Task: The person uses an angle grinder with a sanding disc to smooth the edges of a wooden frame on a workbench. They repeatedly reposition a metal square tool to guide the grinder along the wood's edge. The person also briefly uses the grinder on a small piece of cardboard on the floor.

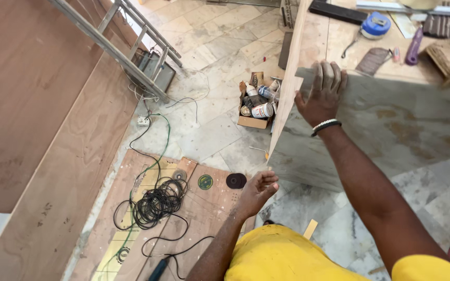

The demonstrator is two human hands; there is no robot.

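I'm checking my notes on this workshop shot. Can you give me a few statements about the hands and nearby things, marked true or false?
1. The right hand lies flat on the grey board. True.
2. The left hand grips a hammer. False: it holds no tool and hangs under the board's corner.
3. A coil of black cable lies on the floor. True.
4. The cardboard box is empty. False: it holds cans and bottles.
5. The right wrist wears a wristband. True.

A carpentry worksite indoors — plywood sheets [53, 156], a ladder [126, 47], coiled cables [157, 203] on a marble floor [209, 140]
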